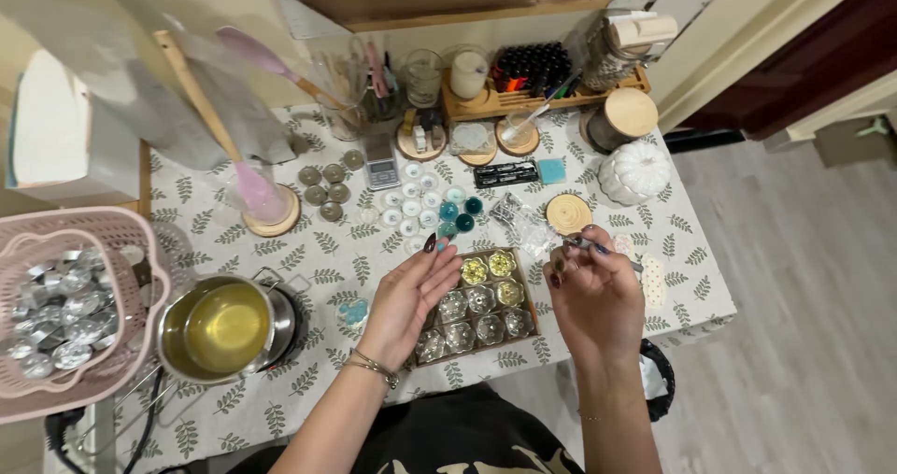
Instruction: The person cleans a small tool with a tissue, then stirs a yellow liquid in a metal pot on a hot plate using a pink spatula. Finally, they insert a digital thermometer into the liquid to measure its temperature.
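Head view: your left hand [411, 292] hovers open, palm up, beside the shallow brown tray [478, 308] of small glass cups on the leaf-patterned surface [673, 240]; your right hand [590, 292] pinches a thin metal tool [598, 248] above the tray's right edge.

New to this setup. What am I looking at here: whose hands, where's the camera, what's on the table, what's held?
One picture, taken by a camera worn on a person's head, looking down. No machine: these are the person's own bare hands.

The left hand is open, palm up, holding nothing. The right hand pinches a thin metal tool, probably tweezers.

Between them sits a small tray of clear cups, some filled yellow. On the leaf-print tablecloth there are also a pot of yellow liquid, a pink basket of metal cups, round white and teal pieces, and a white pumpkin ornament.
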